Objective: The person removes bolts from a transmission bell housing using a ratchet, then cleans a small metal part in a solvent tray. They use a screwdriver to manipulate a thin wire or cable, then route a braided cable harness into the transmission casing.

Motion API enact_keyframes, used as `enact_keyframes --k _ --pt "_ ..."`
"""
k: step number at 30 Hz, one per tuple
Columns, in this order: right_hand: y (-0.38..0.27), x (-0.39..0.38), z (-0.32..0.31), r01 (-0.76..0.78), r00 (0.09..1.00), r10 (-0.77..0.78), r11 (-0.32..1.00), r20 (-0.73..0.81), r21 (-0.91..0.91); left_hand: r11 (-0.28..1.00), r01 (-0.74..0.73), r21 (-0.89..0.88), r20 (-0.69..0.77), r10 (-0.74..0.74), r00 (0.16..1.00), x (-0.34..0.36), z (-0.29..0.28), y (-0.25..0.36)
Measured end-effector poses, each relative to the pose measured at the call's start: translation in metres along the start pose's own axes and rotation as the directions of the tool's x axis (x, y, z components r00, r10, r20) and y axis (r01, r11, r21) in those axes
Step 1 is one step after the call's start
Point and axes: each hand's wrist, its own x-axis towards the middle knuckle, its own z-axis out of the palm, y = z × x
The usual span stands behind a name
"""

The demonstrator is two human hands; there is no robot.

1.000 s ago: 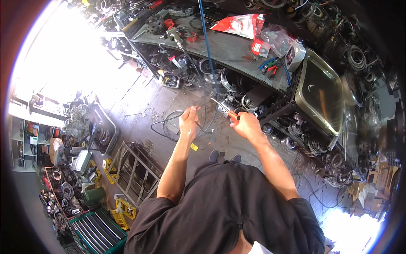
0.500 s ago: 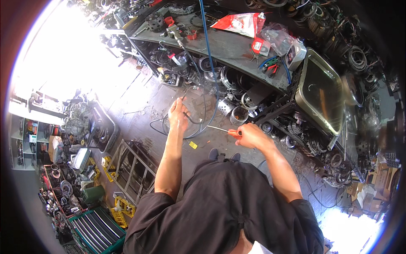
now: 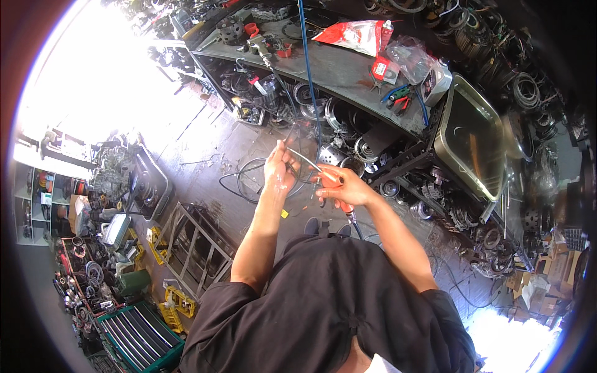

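My right hand (image 3: 348, 188) is closed around an orange blow gun (image 3: 342, 204). Its long thin silver nozzle slants up and left to my left hand (image 3: 278, 169). Below the grip, a fitting and a hose run down toward my body. The fingers of my left hand are curled around a thin dark curved piece, partly hidden by the fingers, so its kind is unclear. Both hands are in front of me above the floor, close together, the nozzle tip beside the left fingers.
A metal workbench (image 3: 348, 84) ahead holds an air tool (image 3: 258, 46), a red-and-white bag (image 3: 354, 36) and pliers. Round metal parts crowd its lower shelf. A metal tray (image 3: 443, 133) is at the right. A coiled hose (image 3: 239, 193) lies on the floor; a metal frame (image 3: 193, 248) stands left.
My hands have come closer together. The right hand has turned the blow gun, so its nozzle now points up-left at the left hand. The left hand has shifted slightly right.
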Motion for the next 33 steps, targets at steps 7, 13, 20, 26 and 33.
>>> enact_keyframes --k 7,13,20,26,33 --pt "0.006 0.007 0.005 -0.090 0.980 0.046 0.970 -0.193 -0.227 0.933 0.050 0.355 -0.011 -0.050 0.999 -0.026 0.014 -0.022" --pt "0.015 0.009 0.007 0.038 0.886 -0.282 0.834 -0.367 -0.550 0.762 0.122 0.636 0.086 -0.227 0.970 -0.054 0.013 -0.022" --pt "0.008 0.008 0.014 -0.042 0.888 -0.241 0.806 -0.391 -0.591 0.920 0.128 0.371 0.127 -0.187 0.974 -0.053 0.004 -0.028" --pt "-0.001 -0.017 0.013 -0.257 0.936 -0.041 0.597 -0.348 -0.760 0.990 0.143 -0.001 0.080 -0.143 0.987 -0.034 -0.017 -0.011" --pt "0.013 -0.018 0.025 -0.337 0.937 0.085 0.481 -0.340 -0.809 0.990 0.135 -0.031 0.086 -0.132 0.988 -0.018 -0.028 -0.011"
